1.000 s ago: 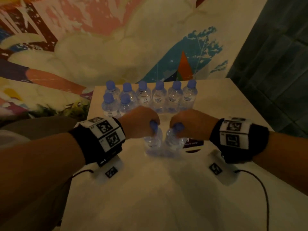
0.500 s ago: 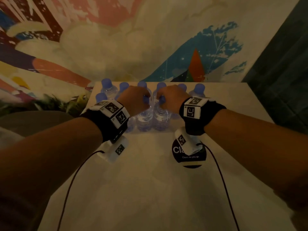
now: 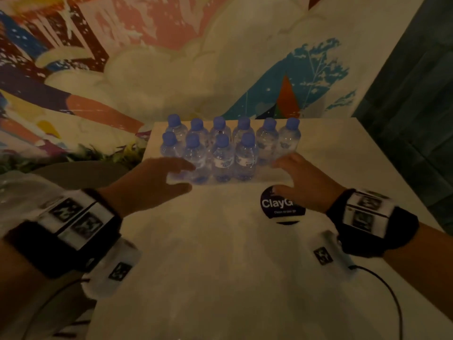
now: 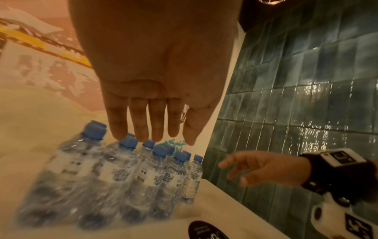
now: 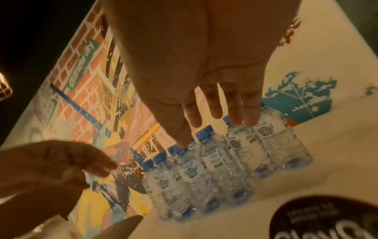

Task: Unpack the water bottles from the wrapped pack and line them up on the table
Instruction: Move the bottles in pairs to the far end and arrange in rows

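Several clear water bottles with blue caps stand in two rows at the far edge of the white table [image 3: 220, 266]. The back row [image 3: 269, 138] is longer than the front row [image 3: 221, 158]. My left hand [image 3: 159, 177] hovers by the front row's left end, fingers straight, holding nothing. My right hand [image 3: 301, 180] sits just right of the front row, also empty. In the left wrist view the left hand [image 4: 155, 126] is spread above the bottles [image 4: 143, 174]. The right wrist view shows my right hand [image 5: 214, 105] spread over the bottles [image 5: 214, 161].
A round black sticker [image 3: 277, 204] lies on the table under my right hand. A painted mural wall rises behind the bottles, and teal tiles [image 3: 416, 94] line the right side. Something pale and crumpled [image 3: 19, 192] lies off the table's left edge.
Both hands carried a bottle each from the table's middle to the front row, set them down and let go. The hands have drawn back, open.
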The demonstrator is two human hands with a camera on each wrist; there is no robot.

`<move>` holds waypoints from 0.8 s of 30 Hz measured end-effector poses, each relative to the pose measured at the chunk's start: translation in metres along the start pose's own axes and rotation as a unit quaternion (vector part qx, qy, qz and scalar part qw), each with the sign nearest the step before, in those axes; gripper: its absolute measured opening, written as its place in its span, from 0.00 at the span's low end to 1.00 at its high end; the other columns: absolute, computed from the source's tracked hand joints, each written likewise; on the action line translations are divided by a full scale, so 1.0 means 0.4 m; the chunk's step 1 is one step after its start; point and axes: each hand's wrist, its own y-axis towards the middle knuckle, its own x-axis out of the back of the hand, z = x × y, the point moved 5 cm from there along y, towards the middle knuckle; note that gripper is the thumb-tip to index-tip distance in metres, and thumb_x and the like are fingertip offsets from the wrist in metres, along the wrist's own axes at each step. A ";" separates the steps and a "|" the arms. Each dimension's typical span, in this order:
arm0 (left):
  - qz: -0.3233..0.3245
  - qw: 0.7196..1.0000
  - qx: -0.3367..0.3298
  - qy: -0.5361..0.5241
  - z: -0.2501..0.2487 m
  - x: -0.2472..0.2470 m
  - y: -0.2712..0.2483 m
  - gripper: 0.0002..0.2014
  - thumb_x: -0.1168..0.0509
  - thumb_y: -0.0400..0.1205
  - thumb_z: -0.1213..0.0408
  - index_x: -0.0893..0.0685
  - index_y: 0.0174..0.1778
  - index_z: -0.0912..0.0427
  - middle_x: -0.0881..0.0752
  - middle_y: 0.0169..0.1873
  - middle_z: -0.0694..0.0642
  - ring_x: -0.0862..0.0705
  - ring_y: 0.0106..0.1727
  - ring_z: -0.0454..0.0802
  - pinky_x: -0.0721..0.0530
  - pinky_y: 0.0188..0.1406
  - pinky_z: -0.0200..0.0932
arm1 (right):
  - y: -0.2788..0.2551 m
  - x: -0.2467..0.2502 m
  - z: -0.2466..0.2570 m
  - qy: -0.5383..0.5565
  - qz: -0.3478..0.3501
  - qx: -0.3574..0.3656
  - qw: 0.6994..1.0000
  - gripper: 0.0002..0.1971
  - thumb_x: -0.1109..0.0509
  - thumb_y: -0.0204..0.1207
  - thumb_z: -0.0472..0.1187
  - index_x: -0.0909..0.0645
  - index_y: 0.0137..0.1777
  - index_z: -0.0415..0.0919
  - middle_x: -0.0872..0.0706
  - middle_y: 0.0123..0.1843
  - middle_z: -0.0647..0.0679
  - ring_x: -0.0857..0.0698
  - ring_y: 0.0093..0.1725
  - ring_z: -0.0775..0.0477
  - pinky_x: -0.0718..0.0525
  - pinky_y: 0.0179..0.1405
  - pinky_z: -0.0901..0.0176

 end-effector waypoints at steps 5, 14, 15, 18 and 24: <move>0.095 0.989 0.028 -0.109 0.109 -0.054 -0.255 0.10 0.33 0.73 0.48 0.19 0.48 0.28 0.18 0.57 0.31 0.22 0.57 0.24 0.22 0.64 0.42 | -0.210 -0.078 0.135 0.063 0.067 0.008 0.996 0.20 0.29 0.73 0.46 0.27 0.65 0.50 0.26 0.65 0.51 0.23 0.64 0.47 0.23 0.65 0.54; 0.236 0.941 -0.012 -0.242 0.112 -0.198 -0.565 0.34 0.37 0.57 0.24 0.32 0.61 0.20 0.29 0.63 0.17 0.31 0.66 0.18 0.31 0.65 0.27 | -0.457 -0.258 0.411 0.158 0.213 0.075 0.961 0.31 0.25 0.66 0.55 0.31 0.69 0.59 0.31 0.72 0.63 0.31 0.68 0.65 0.35 0.56 0.85; 0.243 0.939 -0.016 -0.241 0.108 -0.211 -0.578 0.33 0.34 0.60 0.28 0.33 0.62 0.21 0.29 0.64 0.18 0.32 0.66 0.17 0.31 0.65 0.24 | -0.469 -0.281 0.421 0.163 0.219 0.071 0.960 0.32 0.23 0.65 0.54 0.31 0.69 0.57 0.30 0.72 0.61 0.30 0.69 0.63 0.36 0.57 0.85; 0.209 0.951 -0.032 -0.227 0.098 -0.247 -0.600 0.32 0.33 0.61 0.33 0.37 0.61 0.25 0.33 0.64 0.22 0.32 0.64 0.17 0.30 0.62 0.16 | -0.488 -0.346 0.435 0.167 0.207 0.058 0.962 0.33 0.22 0.66 0.50 0.31 0.70 0.52 0.27 0.71 0.53 0.28 0.68 0.56 0.32 0.62 0.77; 0.078 0.958 0.007 -0.277 0.126 -0.327 -0.578 0.33 0.34 0.55 0.25 0.28 0.56 0.28 0.23 0.56 0.37 0.21 0.56 0.25 0.26 0.51 0.15 | -0.496 -0.455 0.394 0.314 0.127 0.007 0.941 0.20 0.26 0.71 0.46 0.32 0.52 0.69 0.21 0.60 0.52 0.23 0.54 0.73 0.28 0.55 0.80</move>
